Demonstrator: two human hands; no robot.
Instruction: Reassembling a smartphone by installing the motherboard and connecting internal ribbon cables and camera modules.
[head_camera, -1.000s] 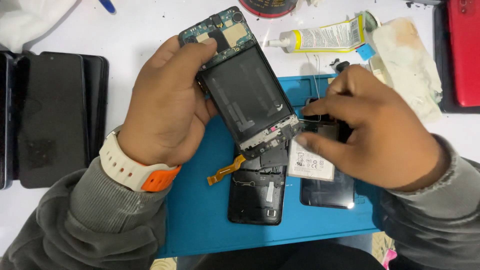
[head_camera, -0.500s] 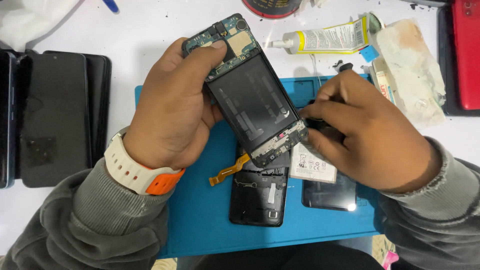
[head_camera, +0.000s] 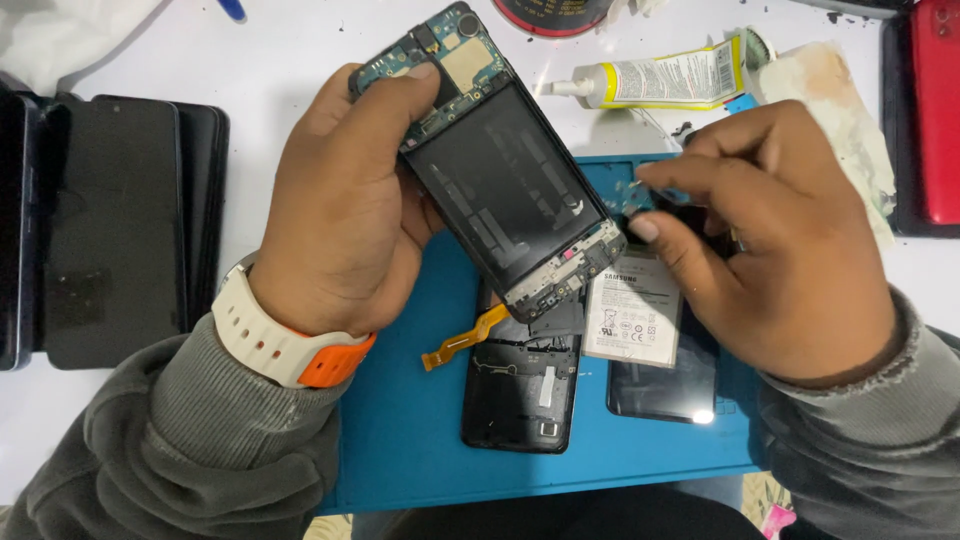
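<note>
My left hand (head_camera: 345, 215) grips an opened phone frame (head_camera: 500, 190) by its left side and holds it tilted above the blue mat (head_camera: 400, 430). The circuit board shows at the frame's top, and an orange flex cable (head_camera: 465, 340) hangs from its lower end. My right hand (head_camera: 790, 250) is just right of the frame's lower corner, thumb and forefinger apart with nothing visible between them. A white battery (head_camera: 632, 310) lies on the mat under that hand, beside a black back cover (head_camera: 520, 395) and a dark glossy panel (head_camera: 660, 390).
A stack of dark phones (head_camera: 110, 230) lies at the left. A yellow-and-white glue tube (head_camera: 670, 80) and a stained cloth (head_camera: 845, 115) sit behind the mat. A red phone (head_camera: 935, 110) is at the right edge. My left wrist wears a white and orange watch (head_camera: 270, 335).
My right hand has let go of the frame's lower end and drawn slightly right, with its fingers spread. My left hand has tilted the frame further up and left.
</note>
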